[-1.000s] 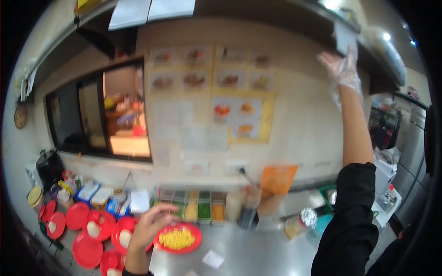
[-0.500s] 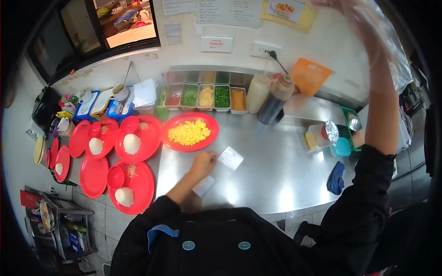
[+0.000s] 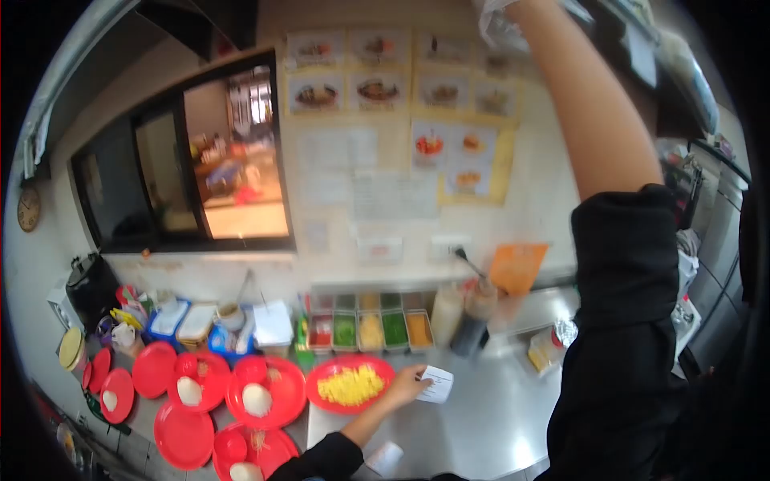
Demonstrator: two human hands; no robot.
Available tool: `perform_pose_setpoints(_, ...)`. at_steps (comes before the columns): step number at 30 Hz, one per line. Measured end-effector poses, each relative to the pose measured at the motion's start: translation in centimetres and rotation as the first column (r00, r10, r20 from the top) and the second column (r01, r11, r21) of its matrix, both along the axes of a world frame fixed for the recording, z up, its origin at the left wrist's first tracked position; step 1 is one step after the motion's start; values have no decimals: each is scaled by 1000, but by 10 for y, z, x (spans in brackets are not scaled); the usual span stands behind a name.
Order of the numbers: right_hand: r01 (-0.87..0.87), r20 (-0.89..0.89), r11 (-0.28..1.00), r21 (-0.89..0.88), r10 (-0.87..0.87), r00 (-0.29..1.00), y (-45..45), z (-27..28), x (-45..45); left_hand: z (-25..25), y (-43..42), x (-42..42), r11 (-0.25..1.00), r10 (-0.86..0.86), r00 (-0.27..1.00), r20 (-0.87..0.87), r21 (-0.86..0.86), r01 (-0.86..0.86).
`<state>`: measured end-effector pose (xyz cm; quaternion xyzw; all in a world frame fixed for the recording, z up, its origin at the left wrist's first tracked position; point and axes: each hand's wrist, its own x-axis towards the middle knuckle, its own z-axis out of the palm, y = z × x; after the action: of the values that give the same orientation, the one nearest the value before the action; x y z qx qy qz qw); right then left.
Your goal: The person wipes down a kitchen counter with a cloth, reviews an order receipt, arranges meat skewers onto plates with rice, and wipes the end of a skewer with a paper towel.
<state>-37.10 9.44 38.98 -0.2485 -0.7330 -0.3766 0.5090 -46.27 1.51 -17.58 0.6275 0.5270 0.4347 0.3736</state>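
While the left hand (image 3: pixel 411 385) reaches out over the steel table (image 3: pixel 501 429), its thumb and fingers, as the head view shows, close together on the near edge of a printed white slip (image 3: pixel 437 386). That slip lies just right of a red oval plate (image 3: pixel 313 383) heaped with yellow food (image 3: pixel 350 386); whether it is lifted clear of the steel I cannot tell. Nearer the body, beside the left forearm, a second slip (image 3: pixel 385 459) rests on the table.

High at the top edge, its arm in a dark rolled sleeve (image 3: pixel 624 264), is the right hand (image 3: pixel 499 18) in a clear plastic glove (the frame cuts part of it off), so I cannot tell how far it is open or whether it has hold of anything.

Behind the oval plate stand small metal containers (image 3: pixel 419 347) of food, with a pale bottle (image 3: pixel 447 309) and a dark bottle (image 3: pixel 473 325) to their right. More red plates (image 3: pixel 184 437) crowd the left, several bearing white mounds (image 3: pixel 257 398).
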Motion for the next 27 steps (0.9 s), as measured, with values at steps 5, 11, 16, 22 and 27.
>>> perform_pose_setpoints(5,220,-107,974,52,-214,971,-6,39,-21,149,-19,-61,910,110,911,397,329,-253)
perform_pose_setpoints(11,330,-116,933,141,-316,942,-75,2,-23,267,-82,-114,813,110,741,662,369,-450)
perform_pose_setpoints(16,-724,-442,472,-504,579,685,-75,-149,-2,263,-116,-133,868,127,769,627,305,-393)
perform_pose_setpoints(22,-909,-923,-184,-373,170,345,-98,-314,-6,237,-116,-125,888,192,788,585,238,-393)
perform_pose_setpoints(27,-893,-909,-181,-411,153,387,-89,-377,-8,211,-102,-115,913,156,839,521,249,-324)
